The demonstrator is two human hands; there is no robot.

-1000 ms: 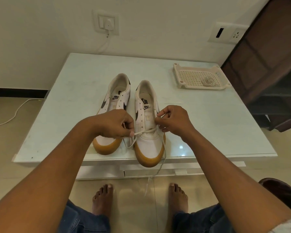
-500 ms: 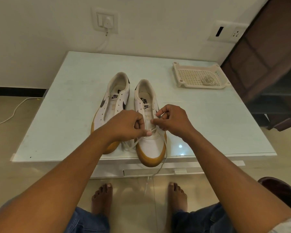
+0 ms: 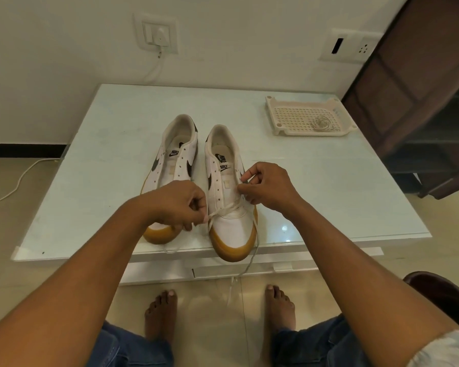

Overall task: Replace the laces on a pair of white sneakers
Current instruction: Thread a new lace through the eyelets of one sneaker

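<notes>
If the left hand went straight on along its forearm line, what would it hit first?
Probably the side of the sneaker being laced, just beyond the lace it pinches; depth unclear.

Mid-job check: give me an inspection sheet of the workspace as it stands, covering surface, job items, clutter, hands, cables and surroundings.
Surface: pale glossy table; both sneakers stand near its front edge.
Job's things: right-side sneaker has a lace through its lowest eyelets only, with one end hanging off the table; left-side sneaker is unlaced.
Clutter: perforated tray at the far right corner, holding a coiled cord, possibly a lace.
Hands: left hand pinches one lace end; right hand pinches the lace by the eyelets.
Cables: wall cable drops from a plug; floor cable lies at left.
Surroundings: socket plate, dark wooden furniture at right, tiled floor.
</notes>
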